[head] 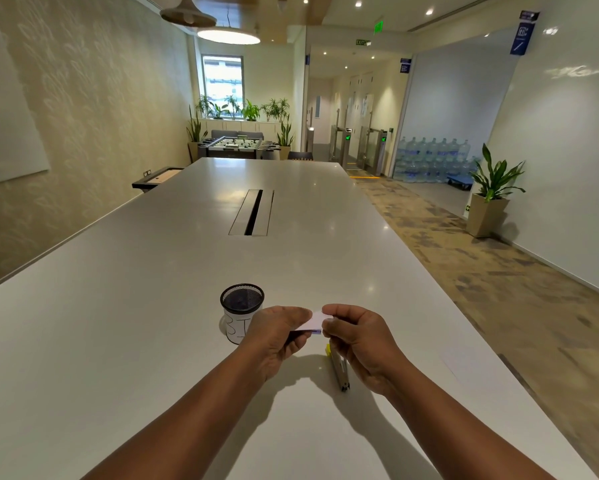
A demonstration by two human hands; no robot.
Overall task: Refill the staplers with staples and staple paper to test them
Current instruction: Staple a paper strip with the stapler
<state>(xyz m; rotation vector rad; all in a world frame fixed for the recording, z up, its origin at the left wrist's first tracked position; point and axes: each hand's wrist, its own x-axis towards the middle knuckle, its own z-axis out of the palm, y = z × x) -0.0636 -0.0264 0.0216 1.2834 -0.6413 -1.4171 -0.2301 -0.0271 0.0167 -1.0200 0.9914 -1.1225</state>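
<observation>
Both my hands hold a small white box of staples (314,322) with a blue edge, a little above the table. My left hand (278,336) grips its left end and my right hand (358,336) pinches its right end. Under my right hand a stapler (339,368) with a yellow tip and metal body lies on the white table (152,306), pointing away from me; my hand partly hides it. A white sheet of paper (464,362) lies flat near the table's right edge.
A black mesh cup (242,311) with a white label stands just left of my left hand. A cable slot (253,213) is set into the table's middle. The table's right edge drops to a carpeted floor (499,271).
</observation>
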